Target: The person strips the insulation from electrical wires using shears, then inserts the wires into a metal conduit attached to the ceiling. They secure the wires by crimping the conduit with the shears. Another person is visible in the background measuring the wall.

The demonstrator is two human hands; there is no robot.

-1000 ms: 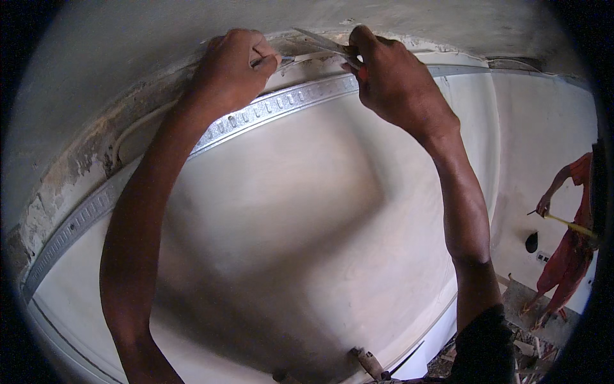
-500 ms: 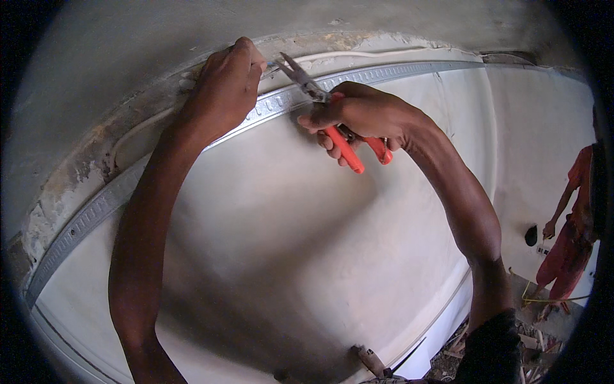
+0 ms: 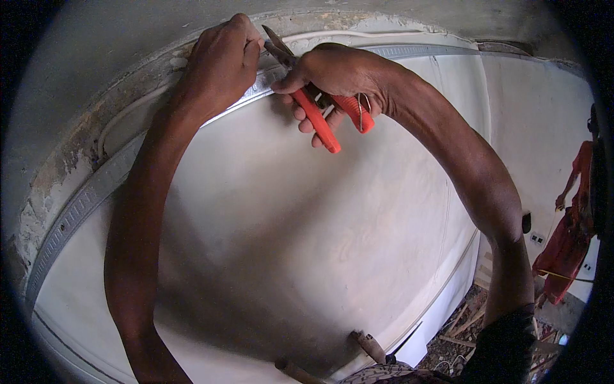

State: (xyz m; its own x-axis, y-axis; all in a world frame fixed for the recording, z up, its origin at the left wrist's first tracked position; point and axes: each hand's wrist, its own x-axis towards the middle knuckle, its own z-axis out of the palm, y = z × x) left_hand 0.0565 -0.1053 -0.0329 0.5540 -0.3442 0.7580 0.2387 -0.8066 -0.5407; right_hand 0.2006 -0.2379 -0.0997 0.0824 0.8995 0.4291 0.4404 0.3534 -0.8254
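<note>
My right hand (image 3: 342, 73) is wrapped round red-handled tin snips (image 3: 318, 121). Their metal blades are parted and point up and left, close by the fingers of my left hand (image 3: 224, 64). That hand is raised and closed at the top of the wall, its fingertips pinched together. What it pinches, if anything, is hidden. Behind both hands runs a slotted silver metal channel (image 3: 83, 205), fixed along the upper edge of the pale wall (image 3: 275, 211).
A white cable (image 3: 371, 34) follows the rough plaster strip above the channel, under the grey ceiling (image 3: 128, 45). Two stubby poles (image 3: 369, 347) stick up at the bottom. Debris (image 3: 467, 326) litters the floor at lower right. Another person in red (image 3: 569, 237) stands at far right.
The snips and my right hand have moved up and left, bringing the blades nearer my left hand. My left hand appears slightly higher. The other person's pose has shifted.
</note>
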